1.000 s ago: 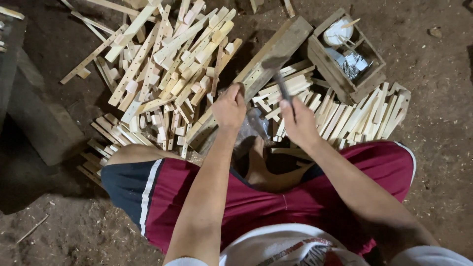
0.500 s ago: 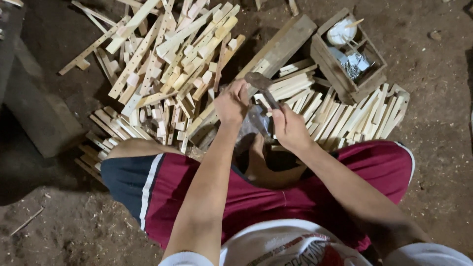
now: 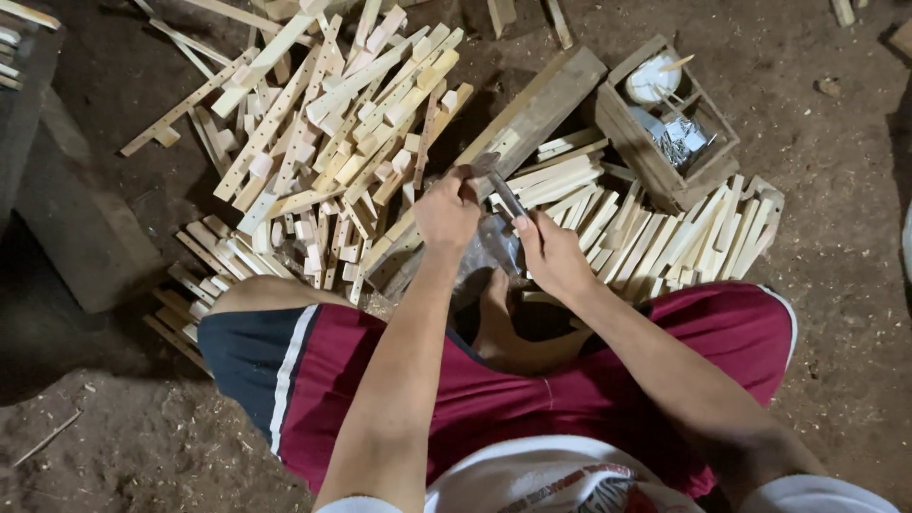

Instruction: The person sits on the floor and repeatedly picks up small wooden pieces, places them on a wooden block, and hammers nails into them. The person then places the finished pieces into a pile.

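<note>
We see our left hand (image 3: 446,211) and right hand (image 3: 549,252) meeting over a thick grey plank (image 3: 532,112) that runs aslant between two heaps of wood. The right hand's fingers are wrapped around the dark handle of a hammer (image 3: 494,180), whose grey metal head sits just above the left hand's knuckles. The left hand's fingers are curled narrow, pinched on something too small for us to make out, at the plank's near end. Under both hands lies a small pale piece with a dull sheen; we cannot tell what it is.

The wood is pale, raw and rough-sawn. On the left a loose pile of sticks (image 3: 323,142) lies crisscrossed, thin slats with short blocks fixed along them. On the right a row of plain slats (image 3: 655,233) fans out side by side, flat and even, touching one another. Beyond them stands a small open wooden box (image 3: 655,157) with two compartments: one holds a white round tub, the other a shiny heap of metal bits.

We sit cross-legged on a dirt floor (image 3: 114,437), dark brown and littered with chips, in maroon shorts (image 3: 475,399) with a navy and white side panel. A dark slab lies at the left.
</note>
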